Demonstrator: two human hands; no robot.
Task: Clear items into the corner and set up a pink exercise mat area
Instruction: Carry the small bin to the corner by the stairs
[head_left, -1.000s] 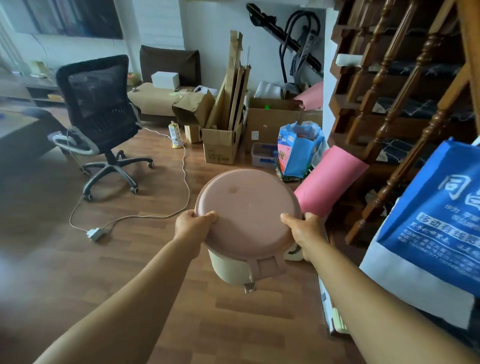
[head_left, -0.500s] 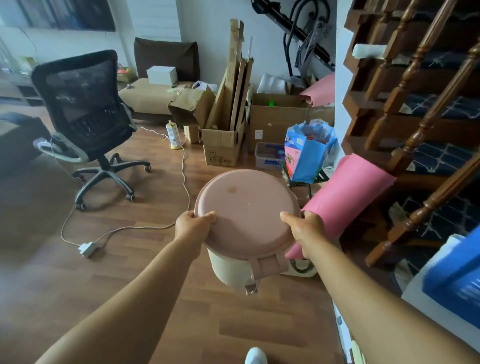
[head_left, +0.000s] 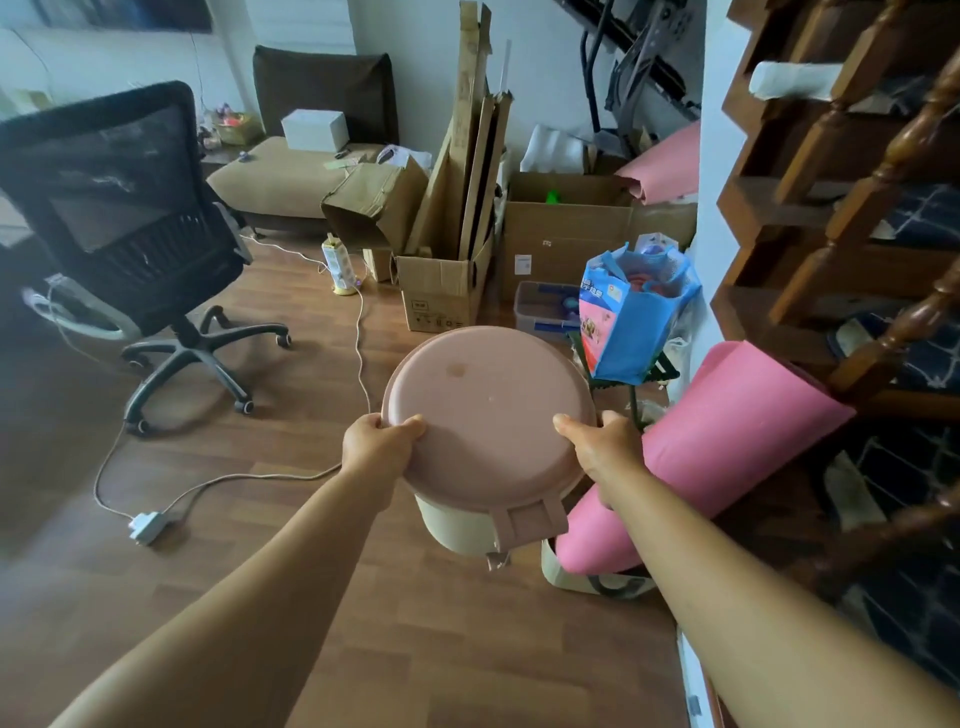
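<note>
While we hold the pink-lidded bin (head_left: 488, 410) above the floor (head_left: 260, 597), our left hand (head_left: 376, 447) and right hand (head_left: 597, 447) grip its opposite edges, thumbs on top. The rolled pink mat (head_left: 717, 447) leans just to its right.

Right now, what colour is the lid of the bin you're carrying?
Dusty pink lid on a cream bin, seen clearly in the head view.
</note>
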